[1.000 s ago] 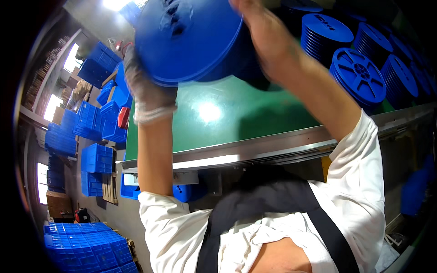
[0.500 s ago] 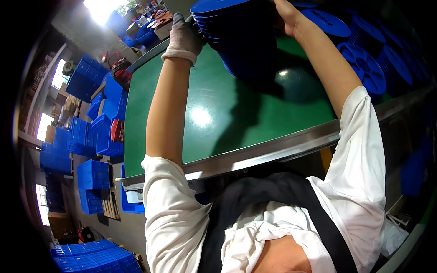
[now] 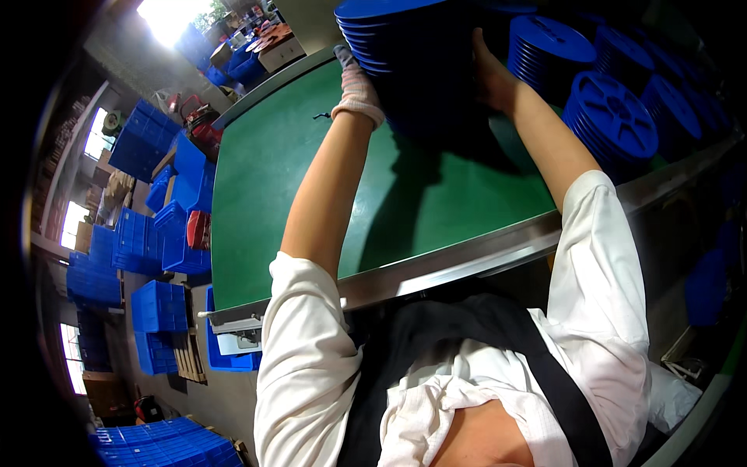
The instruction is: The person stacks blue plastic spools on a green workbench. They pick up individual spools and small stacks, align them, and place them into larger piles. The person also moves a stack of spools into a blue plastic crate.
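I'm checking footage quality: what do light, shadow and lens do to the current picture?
Head view: the bright opening at upper left is washed out white; head view: the blue stack is mostly near-black, and a dark shadow crosses the green tabletop; head view: straight edges bow toward the black rim.

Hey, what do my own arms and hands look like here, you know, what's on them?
Your left hand wears a glove, greyish at the fingers, with a pale cuff at the wrist. Your right hand is bare. Loose white sleeves end around the elbows, leaving both forearms uncovered. I see no markings on the sleeves.
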Demonstrator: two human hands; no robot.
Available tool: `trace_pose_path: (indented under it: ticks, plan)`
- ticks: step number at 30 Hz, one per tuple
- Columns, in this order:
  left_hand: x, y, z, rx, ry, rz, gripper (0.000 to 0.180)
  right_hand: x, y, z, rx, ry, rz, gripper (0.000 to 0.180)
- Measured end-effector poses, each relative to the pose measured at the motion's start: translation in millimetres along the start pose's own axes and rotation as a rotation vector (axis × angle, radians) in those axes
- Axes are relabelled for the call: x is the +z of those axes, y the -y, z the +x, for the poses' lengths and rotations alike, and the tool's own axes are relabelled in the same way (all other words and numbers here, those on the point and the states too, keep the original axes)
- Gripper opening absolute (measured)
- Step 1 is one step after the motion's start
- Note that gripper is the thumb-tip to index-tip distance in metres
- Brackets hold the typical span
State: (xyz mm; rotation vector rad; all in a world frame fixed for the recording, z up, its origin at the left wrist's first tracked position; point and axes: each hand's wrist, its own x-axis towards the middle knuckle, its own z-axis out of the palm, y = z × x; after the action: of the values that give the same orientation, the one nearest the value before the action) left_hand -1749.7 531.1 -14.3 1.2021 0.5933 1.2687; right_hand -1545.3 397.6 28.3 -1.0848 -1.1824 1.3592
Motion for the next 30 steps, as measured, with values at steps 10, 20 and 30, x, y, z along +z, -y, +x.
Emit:
trace_pose_path:
  ticks: [10,20,30]
  plan:
    - [17,-26,-53,-0.223,0.056,-0.389,0.068,-29,-6,26,0.2,0.254,0.302,0.09]
    - [10,-66,-102,-0.198,0.088,-0.4,0.067,26,13,-12,-0.025,0.401,0.131,0.102]
    - [-37,-154,-218,-0.033,0.049,-0.535,0.068,118,43,-45,0.102,0.595,0.013,0.105]
